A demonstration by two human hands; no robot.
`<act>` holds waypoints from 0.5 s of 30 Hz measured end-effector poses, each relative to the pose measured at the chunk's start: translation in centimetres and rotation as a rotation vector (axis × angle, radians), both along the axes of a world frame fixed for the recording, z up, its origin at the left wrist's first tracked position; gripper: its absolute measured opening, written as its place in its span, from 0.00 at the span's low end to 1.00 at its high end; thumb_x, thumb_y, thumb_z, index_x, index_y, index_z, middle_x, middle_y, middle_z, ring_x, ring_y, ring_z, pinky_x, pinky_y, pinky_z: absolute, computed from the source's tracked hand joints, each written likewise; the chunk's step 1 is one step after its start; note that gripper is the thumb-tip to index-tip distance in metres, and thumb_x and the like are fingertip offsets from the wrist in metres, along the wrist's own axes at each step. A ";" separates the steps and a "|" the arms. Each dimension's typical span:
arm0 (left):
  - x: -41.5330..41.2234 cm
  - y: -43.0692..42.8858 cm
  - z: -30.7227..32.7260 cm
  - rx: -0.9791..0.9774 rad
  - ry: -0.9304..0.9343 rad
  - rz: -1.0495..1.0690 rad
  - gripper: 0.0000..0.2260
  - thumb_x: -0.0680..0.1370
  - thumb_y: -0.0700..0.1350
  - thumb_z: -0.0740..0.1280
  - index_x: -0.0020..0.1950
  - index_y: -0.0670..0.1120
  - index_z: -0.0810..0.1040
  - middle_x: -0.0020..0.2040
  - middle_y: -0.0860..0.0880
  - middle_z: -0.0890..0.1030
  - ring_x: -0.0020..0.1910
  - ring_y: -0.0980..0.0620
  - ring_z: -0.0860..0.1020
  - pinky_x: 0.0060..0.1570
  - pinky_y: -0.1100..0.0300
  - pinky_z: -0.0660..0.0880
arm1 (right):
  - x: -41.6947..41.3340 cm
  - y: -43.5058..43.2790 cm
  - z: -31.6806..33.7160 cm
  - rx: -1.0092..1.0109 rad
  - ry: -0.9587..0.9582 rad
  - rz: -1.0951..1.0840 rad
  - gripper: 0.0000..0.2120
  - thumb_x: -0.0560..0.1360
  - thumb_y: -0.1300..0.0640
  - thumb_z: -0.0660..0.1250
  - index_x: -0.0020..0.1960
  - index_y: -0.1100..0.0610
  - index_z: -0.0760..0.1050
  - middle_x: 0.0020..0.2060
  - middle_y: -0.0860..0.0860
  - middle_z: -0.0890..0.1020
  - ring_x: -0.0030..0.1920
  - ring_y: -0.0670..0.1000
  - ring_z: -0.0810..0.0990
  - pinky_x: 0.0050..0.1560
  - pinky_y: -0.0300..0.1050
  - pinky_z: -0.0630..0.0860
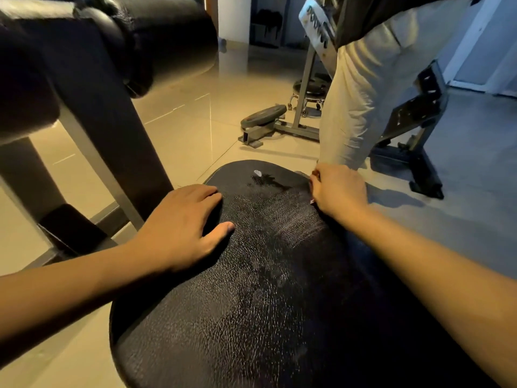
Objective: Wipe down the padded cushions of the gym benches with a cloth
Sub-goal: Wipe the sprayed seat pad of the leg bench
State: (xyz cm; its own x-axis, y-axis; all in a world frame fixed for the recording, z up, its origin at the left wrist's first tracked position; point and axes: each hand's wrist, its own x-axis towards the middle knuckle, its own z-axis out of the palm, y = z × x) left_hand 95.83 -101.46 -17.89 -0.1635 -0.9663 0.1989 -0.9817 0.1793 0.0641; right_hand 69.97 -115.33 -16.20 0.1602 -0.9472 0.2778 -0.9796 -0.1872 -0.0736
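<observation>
Two bare hands rest on one black bench cushion (251, 303), which fills the lower middle of the view, its skin cracked and dull in patches. At ten o'clock stands a dark steel post (112, 135) with a black roller pad (167, 37) above it, both over the glossy tiled floor (181, 113).

At nine o'clock on the cushion the left hand (181, 222) lies palm down on the near-left edge. Its fingers are straight and a little spread, the thumb points inward, and it holds nothing. Near the cushion's far end, at twelve o'clock, sits a small white fleck (257, 173) beside a darker smear.

At two o'clock on the cushion the right hand (338, 191) sits on the right edge, knuckles up and fingers curled under. A pinkish scrap (312, 201) peeks out below it, too little to tell whether it is the cloth or whether the fingers grip it.

Farther back, at one o'clock, a weight plate (264, 114) lies on a grey machine base. Beside it stands another person's pale trouser leg (355, 102), and at three o'clock is a dark second bench frame (414, 121).
</observation>
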 end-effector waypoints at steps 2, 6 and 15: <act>0.0 0.1 0.0 0.000 0.007 0.005 0.38 0.77 0.69 0.49 0.72 0.43 0.75 0.72 0.45 0.75 0.69 0.45 0.73 0.70 0.48 0.68 | 3.7 2.4 0.0 0.024 -0.063 0.200 0.13 0.84 0.47 0.59 0.57 0.52 0.79 0.51 0.55 0.84 0.53 0.59 0.80 0.45 0.50 0.70; 0.0 -0.1 -0.2 -0.002 0.017 0.006 0.38 0.77 0.69 0.50 0.71 0.43 0.76 0.71 0.44 0.76 0.69 0.44 0.74 0.71 0.46 0.69 | 8.4 6.1 0.4 0.050 -0.008 0.591 0.11 0.83 0.47 0.60 0.55 0.50 0.77 0.50 0.53 0.84 0.53 0.59 0.80 0.44 0.50 0.69; -0.1 -0.2 -0.3 -0.005 0.021 0.014 0.35 0.78 0.68 0.50 0.69 0.44 0.76 0.69 0.45 0.77 0.67 0.45 0.74 0.69 0.48 0.70 | 6.9 0.4 0.7 0.040 -0.013 0.324 0.12 0.84 0.48 0.59 0.59 0.51 0.78 0.53 0.55 0.83 0.53 0.60 0.80 0.52 0.55 0.77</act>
